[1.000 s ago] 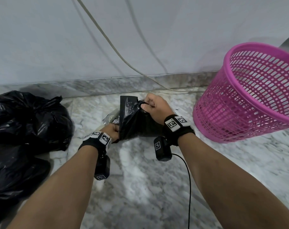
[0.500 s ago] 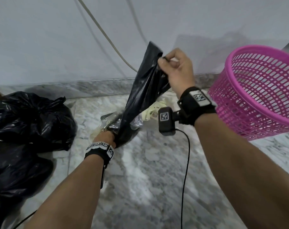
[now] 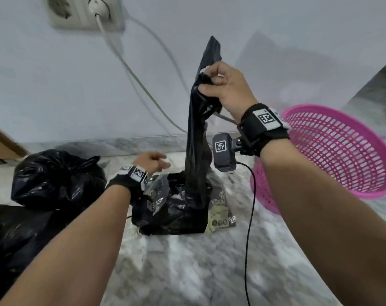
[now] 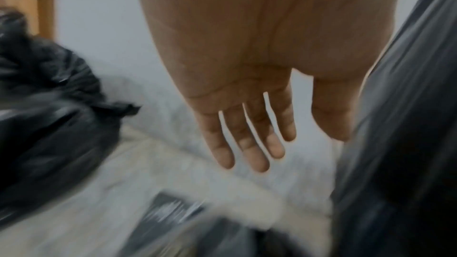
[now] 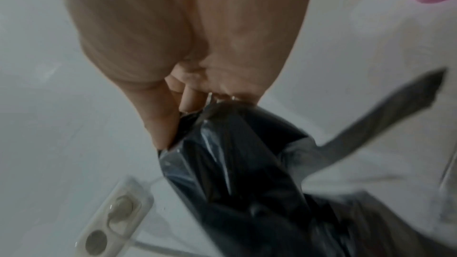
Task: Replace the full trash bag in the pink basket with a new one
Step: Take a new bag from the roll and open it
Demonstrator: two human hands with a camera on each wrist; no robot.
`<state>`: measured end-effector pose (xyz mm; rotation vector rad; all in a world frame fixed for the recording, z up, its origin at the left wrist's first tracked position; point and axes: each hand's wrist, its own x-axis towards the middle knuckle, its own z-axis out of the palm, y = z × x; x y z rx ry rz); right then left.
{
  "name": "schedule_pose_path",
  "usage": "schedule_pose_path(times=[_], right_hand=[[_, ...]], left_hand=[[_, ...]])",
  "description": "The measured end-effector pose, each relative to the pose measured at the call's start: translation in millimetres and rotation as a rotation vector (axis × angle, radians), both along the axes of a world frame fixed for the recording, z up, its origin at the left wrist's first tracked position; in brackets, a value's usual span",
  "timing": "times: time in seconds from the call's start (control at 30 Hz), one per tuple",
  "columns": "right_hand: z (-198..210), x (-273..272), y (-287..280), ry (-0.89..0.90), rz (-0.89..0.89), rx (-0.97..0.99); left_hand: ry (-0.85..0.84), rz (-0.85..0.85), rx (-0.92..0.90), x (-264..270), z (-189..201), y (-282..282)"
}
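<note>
I'm facing a plain pale wall (image 3: pixel 55 89). A double socket (image 3: pixel 83 13) is sitting upper left, a white cable (image 3: pixel 130 67) trailing down from it. Grey-white marble floor (image 3: pixel 187 272) is filling the bottom; a wooden edge (image 3: pixel 2 144) is showing far left.

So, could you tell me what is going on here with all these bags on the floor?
A person is pulling a fresh black plastic trash bag up out of a pack of bags lying on the marble floor. The right hand grips the bag's top, raised high; the left hand hovers open, holding nothing. The pink plastic lattice basket stands unlined to the right, and tied full black bags sit on the left.
</note>
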<state>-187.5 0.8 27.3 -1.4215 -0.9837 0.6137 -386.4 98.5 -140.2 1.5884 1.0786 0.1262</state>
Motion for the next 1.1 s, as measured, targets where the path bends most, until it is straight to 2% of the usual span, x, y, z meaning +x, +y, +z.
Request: schedule_pose_path(times=[0.1,0.17,0.27,0.33,0.5,0.6,0.77,0.83,0.97,1.03,1.1], right_hand=[[9.5,-6.5,0.5,-0.040,0.078,-0.094],[22.5,-5.6,-1.2,-0.098,0.106,-0.123],[51.7,8.1,-7.2,-0.140,0.046,-0.074],[74.0,24.2,-15.8,-0.138,-0.008,-0.089],[117.2,51.9,-44.3,-0.319,0.017,-0.430],[147.5,54.8,-57.8,-0.204,0.026,-0.528],[223.2,62.7,-85.4,-0.020,-0.052,-0.537],[253.5,67.4,-98.2,0.014,-0.119,-0.572],[301.2,67.0,-126.7,0.027,-0.177,-0.607],[320.3,63.3,-142.3,0.019,-0.102,-0.638],[334.8,63.1,-160.6,0.076,-0.071,-0.675]], left_hand=[[-0.391,-0.026,-0.050,38.1,106.9,12.5],[-0.489,-0.141,-0.001,60.8,157.0,17.8],[-0.448,-0.241,0.194,83.7,208.6,18.6],[-0.440,-0.212,0.296,91.7,231.7,17.7],[-0.416,-0.034,0.412,109.9,269.8,17.8],[-0.293,0.025,0.466,120.3,297.7,11.2],[-0.075,0.071,0.669,133.7,369.8,-25.2],[-0.026,0.075,0.564,138.7,400.4,-46.4],[-0.120,-0.116,-0.127,148.5,461.4,-103.0],[-0.099,-0.173,-0.201,155.5,481.3,-127.7],[-0.074,-0.148,-0.213,163.8,496.0,-144.5]])
